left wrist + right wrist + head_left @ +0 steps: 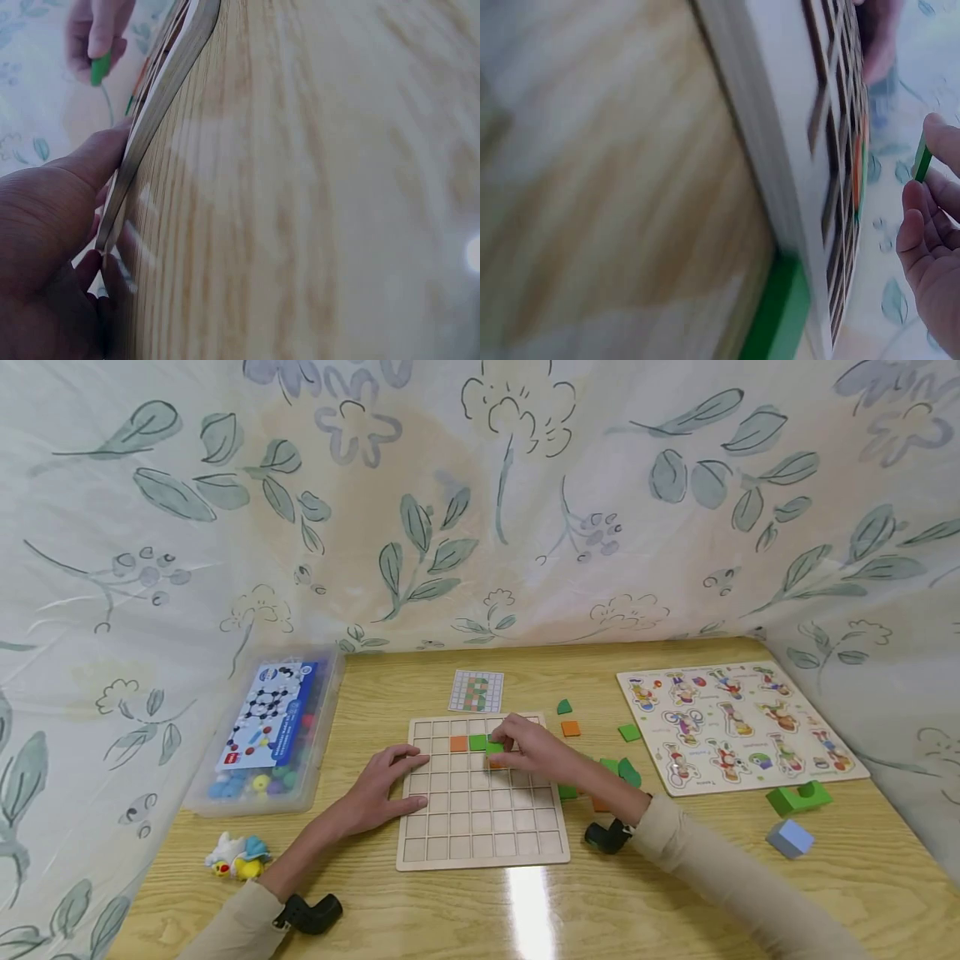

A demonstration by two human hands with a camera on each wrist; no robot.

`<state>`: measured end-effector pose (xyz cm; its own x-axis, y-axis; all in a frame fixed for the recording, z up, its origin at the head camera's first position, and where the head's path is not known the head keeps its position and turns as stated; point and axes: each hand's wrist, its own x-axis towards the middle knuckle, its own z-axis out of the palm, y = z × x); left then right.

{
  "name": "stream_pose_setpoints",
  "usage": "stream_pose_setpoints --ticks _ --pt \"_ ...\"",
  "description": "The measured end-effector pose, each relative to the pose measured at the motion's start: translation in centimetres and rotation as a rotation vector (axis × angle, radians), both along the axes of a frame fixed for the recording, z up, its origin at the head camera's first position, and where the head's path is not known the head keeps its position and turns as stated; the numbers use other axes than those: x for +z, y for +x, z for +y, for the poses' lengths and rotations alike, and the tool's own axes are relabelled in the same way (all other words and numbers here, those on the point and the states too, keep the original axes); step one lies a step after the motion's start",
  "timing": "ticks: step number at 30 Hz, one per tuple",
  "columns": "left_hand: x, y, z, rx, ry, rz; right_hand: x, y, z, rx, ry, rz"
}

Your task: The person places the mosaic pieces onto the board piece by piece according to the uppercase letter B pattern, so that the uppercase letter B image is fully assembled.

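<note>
A square-grid wooden board (460, 824) lies on the table. In its upper rows sit an orange square tile (459, 743) and a green square tile (477, 742); another orange tile (497, 762) shows partly under my right hand. That right hand (536, 750) pinches a green tile (923, 159) between thumb and fingertips, held above the board in the right wrist view. My left hand (378, 789) rests along the board's left edge, thumb and fingers spread apart in the head view. The left wrist view shows its thumb (94, 156) against the board's rim.
A patterned card (491, 679) lies behind the board. Loose tiles, including an orange square (571, 728) and a green square (629, 732), lie to its right. Farther right are a picture puzzle (705, 727), a green block (798, 797) and a blue block (791, 839). Left stand a plastic box (202, 797) and small toys (238, 856).
</note>
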<state>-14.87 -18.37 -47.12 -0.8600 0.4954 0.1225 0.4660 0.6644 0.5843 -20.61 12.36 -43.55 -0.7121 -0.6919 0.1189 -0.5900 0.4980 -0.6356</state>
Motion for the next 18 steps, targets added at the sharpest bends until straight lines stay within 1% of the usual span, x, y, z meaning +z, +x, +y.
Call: stream_pose_setpoints --ticks 3,8,18 --pt "0.0 0.0 0.0 -0.002 -0.006 0.006 -0.3 0.1 -1.3 0.022 0.025 0.036" --pt "-0.1 0.0 0.1 -0.004 -0.01 0.004 -0.7 0.0 -2.8 0.029 0.044 0.049" --pt "-0.1 -0.1 0.0 0.001 0.006 -0.01 -1.0 -0.5 -3.6 0.036 0.094 0.043"
